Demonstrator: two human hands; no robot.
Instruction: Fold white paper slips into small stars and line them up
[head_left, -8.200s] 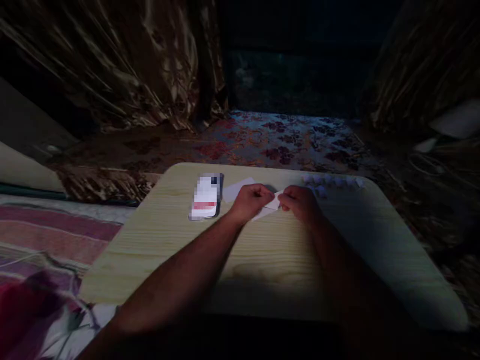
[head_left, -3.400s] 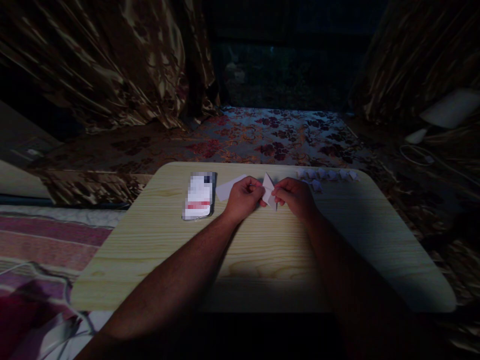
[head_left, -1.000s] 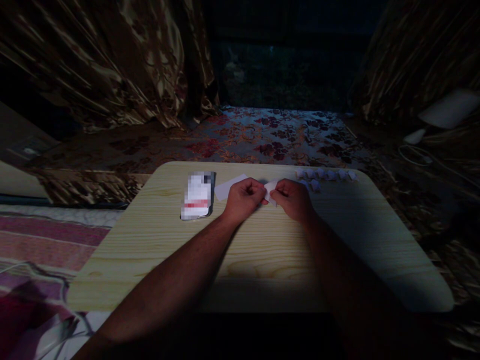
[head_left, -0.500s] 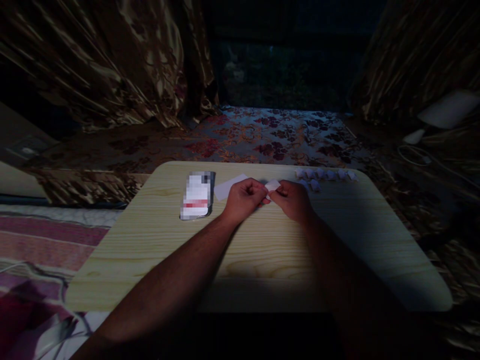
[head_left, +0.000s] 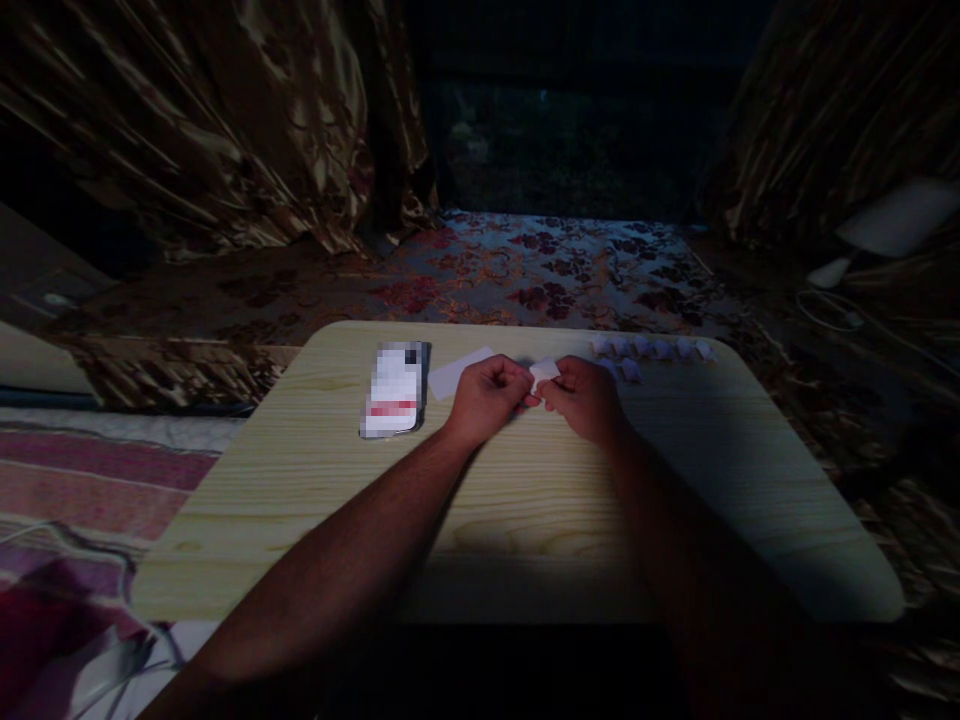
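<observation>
Between my two hands, just above the wooden table (head_left: pixel 510 500), is a small piece of folded white paper (head_left: pixel 544 371). My left hand (head_left: pixel 487 392) pinches its left edge with thumb and fingers. On the other side, my right hand (head_left: pixel 589 395) grips the paper's right edge, fingers closed. A flat white paper strip (head_left: pixel 454 377) lies on the table behind my left hand, partly covered by it. Several small folded white paper pieces (head_left: pixel 651 347) sit in rows at the back right, beyond my right hand.
A phone-shaped object (head_left: pixel 394 390), blurred by pixels, lies on the table's left side. Past the far edge is a ledge with flowered cloth (head_left: pixel 570 265), flanked by curtains. A white lamp (head_left: pixel 892 225) stands at right. Striped bedding (head_left: pixel 97 470) and a cable are at left.
The folded paper has turned slightly between my fingers, and my right fingers have shifted a little on it. Both hands stay in nearly the same place.
</observation>
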